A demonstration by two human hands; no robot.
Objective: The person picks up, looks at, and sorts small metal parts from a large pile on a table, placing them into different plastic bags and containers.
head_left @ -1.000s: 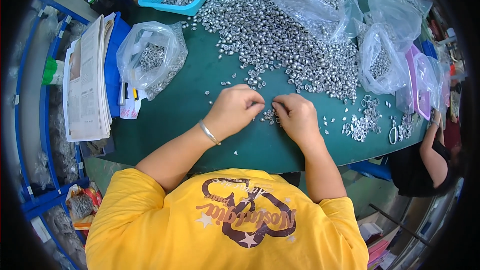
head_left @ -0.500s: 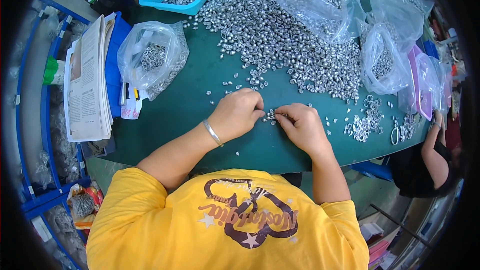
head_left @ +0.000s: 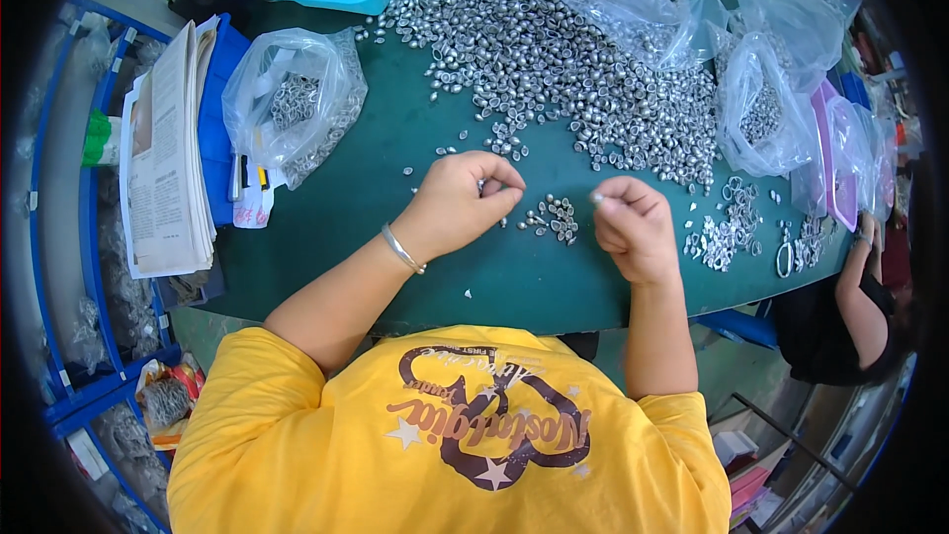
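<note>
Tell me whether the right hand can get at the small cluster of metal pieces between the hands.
Probably yes: the cluster lies just left of the right hand, with only green tabletop seen between; whether that hand's grip already holds something is unclear.

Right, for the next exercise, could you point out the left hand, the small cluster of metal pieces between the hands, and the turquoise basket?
Left hand [head_left: 459, 200]: head view, back of the hand.
Small cluster [head_left: 563, 221]: head view, its denser right part.
Turquoise basket [head_left: 318, 0]: head view, near wall.
</note>
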